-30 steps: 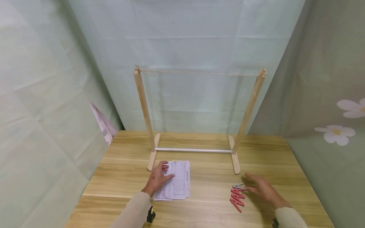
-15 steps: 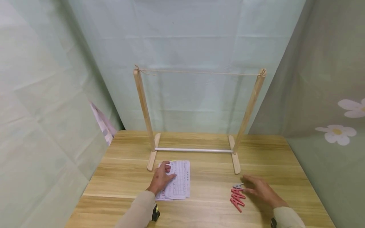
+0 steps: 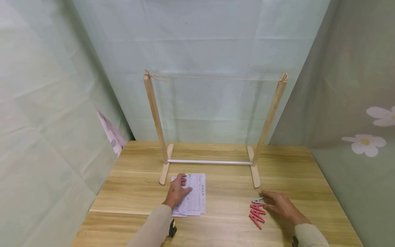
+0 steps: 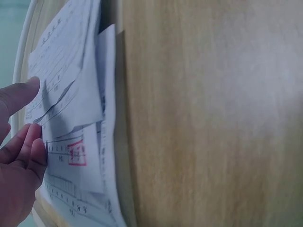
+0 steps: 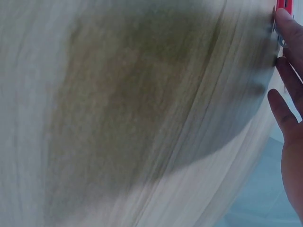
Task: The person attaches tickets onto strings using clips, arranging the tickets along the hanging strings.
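Observation:
My left hand [image 3: 176, 192] lies over a small pile of printed paper forms [image 3: 196, 197], its fingers loosely bent. In the left wrist view, the thumb and bent fingertips of this hand [image 4: 19, 175] meet the papers [image 4: 71, 111]; a lower sheet bears a red stamp [image 4: 77, 153]. My right hand [image 3: 282, 206] hovers low beside a grey clothespin [image 3: 257, 201], thumb and index finger apart around its near end. Several red clothespins [image 3: 256, 214] lie in a row just below it. One red clothespin [image 5: 285, 4] peeks past the thumb in the right wrist view.
Behind the papers stands a wooden frame with two posts [image 3: 156, 120], a twine line [image 3: 213, 78] tied across their tops and a white bar [image 3: 210, 162] low between them. Pale cloth [image 3: 213, 34] hangs behind the wooden table [image 3: 228, 192].
My left hand has slid slightly right over the papers. My right hand has shifted a little left, nearer the grey clothespin.

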`<state>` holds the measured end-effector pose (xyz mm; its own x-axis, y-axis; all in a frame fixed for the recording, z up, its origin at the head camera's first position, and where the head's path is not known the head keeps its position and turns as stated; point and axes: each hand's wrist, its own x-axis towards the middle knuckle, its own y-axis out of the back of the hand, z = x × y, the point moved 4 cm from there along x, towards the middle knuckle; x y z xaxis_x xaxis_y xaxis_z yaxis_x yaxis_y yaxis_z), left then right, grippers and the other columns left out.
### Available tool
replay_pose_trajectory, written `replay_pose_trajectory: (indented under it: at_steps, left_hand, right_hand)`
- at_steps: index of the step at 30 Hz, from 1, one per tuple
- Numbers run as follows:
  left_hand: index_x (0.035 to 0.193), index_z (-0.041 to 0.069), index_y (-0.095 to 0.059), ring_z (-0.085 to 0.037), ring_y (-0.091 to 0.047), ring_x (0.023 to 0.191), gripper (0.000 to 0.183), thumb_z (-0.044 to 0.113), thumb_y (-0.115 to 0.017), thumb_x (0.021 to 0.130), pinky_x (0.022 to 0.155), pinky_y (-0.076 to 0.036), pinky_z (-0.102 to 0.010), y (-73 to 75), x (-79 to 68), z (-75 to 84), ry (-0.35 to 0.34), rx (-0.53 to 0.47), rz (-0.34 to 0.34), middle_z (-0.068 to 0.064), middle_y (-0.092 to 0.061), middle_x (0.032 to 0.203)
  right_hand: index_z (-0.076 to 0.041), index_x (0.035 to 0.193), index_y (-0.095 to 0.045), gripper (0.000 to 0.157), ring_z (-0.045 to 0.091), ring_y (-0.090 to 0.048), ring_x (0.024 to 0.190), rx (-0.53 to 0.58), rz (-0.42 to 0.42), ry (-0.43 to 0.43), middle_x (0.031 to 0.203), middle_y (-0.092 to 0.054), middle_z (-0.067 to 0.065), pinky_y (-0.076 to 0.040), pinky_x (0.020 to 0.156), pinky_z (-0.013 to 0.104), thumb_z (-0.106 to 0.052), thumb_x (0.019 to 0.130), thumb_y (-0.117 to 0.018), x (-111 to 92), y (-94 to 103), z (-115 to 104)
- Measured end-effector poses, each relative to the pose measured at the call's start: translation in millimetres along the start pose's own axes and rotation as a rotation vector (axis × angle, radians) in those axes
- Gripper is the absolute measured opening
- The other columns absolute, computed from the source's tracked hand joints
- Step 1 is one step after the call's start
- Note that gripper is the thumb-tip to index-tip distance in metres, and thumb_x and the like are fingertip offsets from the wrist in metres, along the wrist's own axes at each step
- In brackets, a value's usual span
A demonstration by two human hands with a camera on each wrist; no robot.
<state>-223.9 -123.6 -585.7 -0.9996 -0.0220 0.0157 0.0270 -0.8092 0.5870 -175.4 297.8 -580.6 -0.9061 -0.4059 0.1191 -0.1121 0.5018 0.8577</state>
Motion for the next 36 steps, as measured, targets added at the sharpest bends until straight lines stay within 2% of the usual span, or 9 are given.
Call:
replay_pose_trajectory:
  at_steps: [4,9,19,26,32,36]
  left_hand:
    - [0.119,-0.003,-0.056,-0.028,-0.06,0.094,0.053,-0.002,-0.085,0.074,0.085,-0.051,-0.045,-3.3,0.1,0.2,-0.015,0.014,0.022,-0.014,-0.063,0.103]
    - [0.117,-0.002,-0.056,-0.025,-0.059,0.09,0.054,-0.006,-0.085,0.072,0.082,-0.051,-0.043,-4.1,0.9,0.2,-0.001,0.005,0.047,-0.012,-0.062,0.099]
    - [0.117,0.0,-0.053,-0.022,-0.057,0.085,0.05,-0.01,-0.08,0.076,0.075,-0.051,-0.039,-5.1,3.5,-0.3,0.013,-0.018,0.024,-0.01,-0.059,0.093]
    - [0.112,0.001,-0.054,-0.018,-0.057,0.079,0.038,-0.014,-0.071,0.081,0.071,-0.049,-0.031,-5.6,2.9,-1.9,0.003,-0.023,0.045,-0.007,-0.059,0.086]
    - [0.109,-0.003,-0.056,-0.02,-0.061,0.077,0.033,-0.016,-0.068,0.082,0.069,-0.051,-0.03,0.4,3.7,-3.0,-0.048,-0.099,0.074,-0.013,-0.064,0.085]
    - [0.106,-0.004,-0.059,-0.021,-0.063,0.077,0.028,-0.015,-0.069,0.082,0.07,-0.052,-0.027,5.0,4.3,-3.3,-0.05,-0.173,0.082,-0.015,-0.066,0.086]
  right_hand:
    - [0.0,0.122,-0.068,0.045,0.036,-0.064,0.111,0.003,-0.009,0.004,0.12,-0.069,0.014,-0.05,0.094,0.053,-0.005,0.079,-0.081,0,-0.2,-1]
    - [0.001,0.123,-0.067,0.045,0.037,-0.063,0.112,0.005,-0.018,0.014,0.121,-0.069,0.014,-0.049,0.095,0.053,-0.004,0.081,-0.079,0,0.8,-1]
    - [-0.001,0.124,-0.067,0.044,0.037,-0.063,0.112,0.006,-0.026,-0.016,0.121,-0.069,0.012,-0.049,0.095,0.054,-0.005,0.082,-0.079,-1,2.3,0]
    - [0.002,0.127,-0.064,0.047,0.032,-0.066,0.109,0.058,-0.027,-0.07,0.118,-0.07,0.012,-0.049,0.095,0.053,-0.007,0.083,-0.079,-3,4.9,1]
    - [0.007,0.128,-0.061,0.048,0.034,-0.067,0.105,0.13,-0.011,-0.108,0.116,-0.07,0.018,-0.052,0.091,0.051,-0.003,0.084,-0.077,-3,10.8,0]
    - [0.008,0.128,-0.061,0.047,0.037,-0.067,0.104,0.166,0.011,-0.136,0.116,-0.069,0.021,-0.054,0.089,0.05,-0.001,0.085,-0.076,-1,16.2,0]
